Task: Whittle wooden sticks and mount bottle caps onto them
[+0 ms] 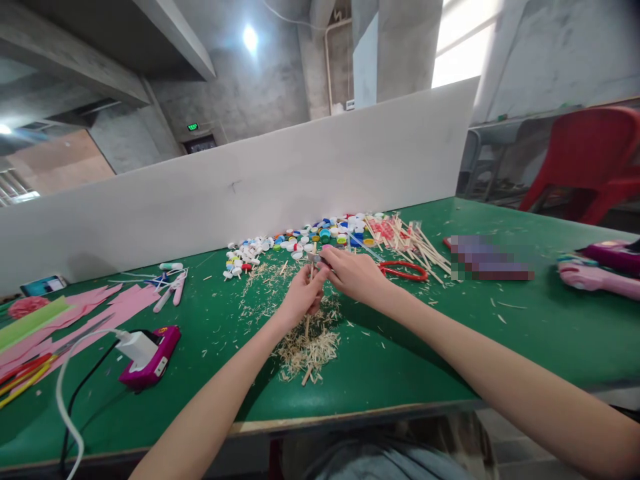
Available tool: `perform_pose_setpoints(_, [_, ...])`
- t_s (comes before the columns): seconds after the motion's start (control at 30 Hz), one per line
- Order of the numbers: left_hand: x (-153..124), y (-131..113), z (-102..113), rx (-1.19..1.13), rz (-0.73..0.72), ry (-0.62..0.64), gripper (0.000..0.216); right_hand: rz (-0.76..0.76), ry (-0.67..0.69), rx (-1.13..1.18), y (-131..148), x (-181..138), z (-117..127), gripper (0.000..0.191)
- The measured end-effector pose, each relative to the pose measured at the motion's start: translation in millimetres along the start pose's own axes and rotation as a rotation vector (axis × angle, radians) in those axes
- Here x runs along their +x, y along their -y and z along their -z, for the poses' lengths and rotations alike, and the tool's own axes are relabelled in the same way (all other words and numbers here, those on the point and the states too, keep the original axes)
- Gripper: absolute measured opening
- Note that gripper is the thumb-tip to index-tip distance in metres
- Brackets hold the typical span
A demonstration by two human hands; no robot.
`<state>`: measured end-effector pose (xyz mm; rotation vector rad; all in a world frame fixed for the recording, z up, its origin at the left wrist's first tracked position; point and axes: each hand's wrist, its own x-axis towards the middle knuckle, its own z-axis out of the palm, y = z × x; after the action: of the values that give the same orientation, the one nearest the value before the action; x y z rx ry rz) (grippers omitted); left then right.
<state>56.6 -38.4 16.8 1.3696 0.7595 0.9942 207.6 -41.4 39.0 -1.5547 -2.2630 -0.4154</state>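
My left hand (301, 295) is closed around a thin wooden stick (307, 326), which stands nearly upright with its lower end toward the shavings. Fingers of my right hand (353, 272) are pinched on a small metal blade (314, 257) at the stick's upper part. The two hands meet at the thumbs, and the blade's handle end is hidden by my right fingers. Below them lies a heap of pale wood shavings (313, 353). Just right of my right hand, red-handled scissors (404, 270) rest on the green table (425, 353).
Bottle caps (260, 247) and wooden sticks (415, 243) lie along the white partition (300, 173). To the left are pink paper sheets (110, 310), a magenta power strip (150, 360) with a white cable, and glue guns (170, 290). A pink tool (595, 273) sits far right.
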Motion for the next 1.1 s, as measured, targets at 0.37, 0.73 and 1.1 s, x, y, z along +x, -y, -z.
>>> perform_pose_setpoints(0.37, [-4.0,2.0,-5.1,0.122,-0.099,-0.087,0.046,-0.075,0.031,-0.045,8.6,-0.5,4.4,0.045])
perform_pose_setpoints(0.73, [-6.5,3.2,-10.5,0.151,-0.099,-0.168,0.049,-0.221,0.001,-0.082,17.8,-2.9,2.3,0.051])
perform_pose_setpoints(1.1, [-7.7,-3.7,-11.1,-0.004,-0.005,-0.140,0.050,-0.210,-0.038,-0.035,16.6,-3.6,11.5,0.053])
